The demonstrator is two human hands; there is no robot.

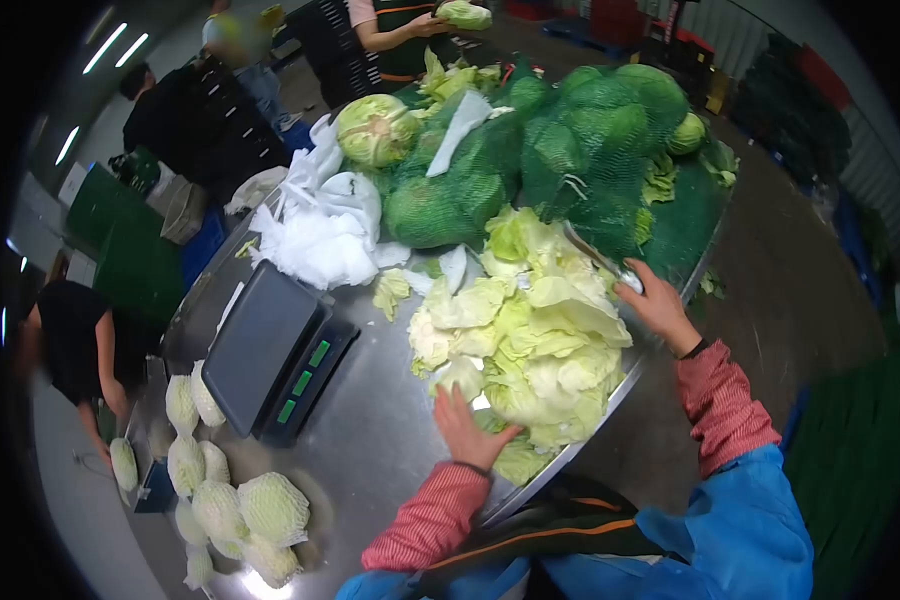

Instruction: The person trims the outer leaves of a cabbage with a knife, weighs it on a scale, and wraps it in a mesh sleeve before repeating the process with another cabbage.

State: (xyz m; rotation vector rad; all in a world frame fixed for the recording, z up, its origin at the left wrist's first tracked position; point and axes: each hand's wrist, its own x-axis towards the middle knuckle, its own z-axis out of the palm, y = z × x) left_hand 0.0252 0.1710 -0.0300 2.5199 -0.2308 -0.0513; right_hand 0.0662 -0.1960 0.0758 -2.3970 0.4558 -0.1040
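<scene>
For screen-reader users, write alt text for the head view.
A person's right hand grips a knife beside heaped cabbage leaves on a metal table, the left hand spread by the heap's near edge. Beyond lie green mesh cabbage sacks; leftward, a digital scale and netted cabbages.

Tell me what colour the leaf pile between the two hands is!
The leaf pile is pale yellow-green with whitish patches, best seen in the head view.

White wrapping (320,240) lies heaped beyond the dark scale (260,345), which bears green displays (319,353). A person in black (78,335) is left of the scale.
</scene>
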